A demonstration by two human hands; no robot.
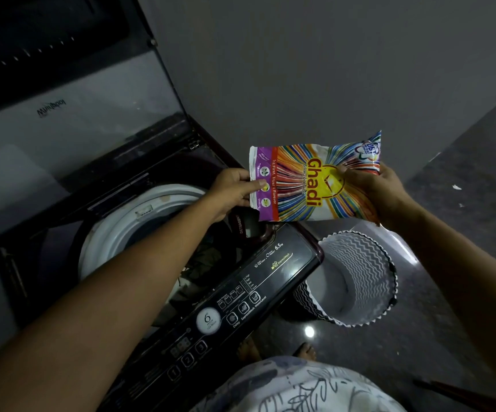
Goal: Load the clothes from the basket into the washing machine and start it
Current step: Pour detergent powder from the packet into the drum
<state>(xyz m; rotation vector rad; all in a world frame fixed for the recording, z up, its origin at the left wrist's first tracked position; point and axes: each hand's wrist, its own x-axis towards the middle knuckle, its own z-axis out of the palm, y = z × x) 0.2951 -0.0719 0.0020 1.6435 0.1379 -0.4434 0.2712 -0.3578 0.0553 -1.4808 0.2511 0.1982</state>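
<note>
The person's pale, leaf-patterned garment is filling the bottom of the view, with two bare feet peeking out past it on the dark floor. Both forearms are reaching forward and meeting on a bright detergent packet marked "Ghadi", which is being held up flat and sideways between the hands.

The left hand is pinching the packet's purple end, thumb on the printed face and fingers tucked behind. The right hand is gripping the opposite end, its fingers curling over the packet's face near the yellow sun emblem.

Under the left forearm the washing machine is standing with its lid raised, the white rim of the tub showing just below the left hand. Some clothes are lying inside the tub, dim and hard to make out. The control panel is running between the two arms, nearer the person than the hands.

Directly beneath the right hand, the basket, with its black-and-white zigzag wall, is sitting on the floor touching the machine's side, its pale inner base showing. A grey wall is rising beyond both hands.
</note>
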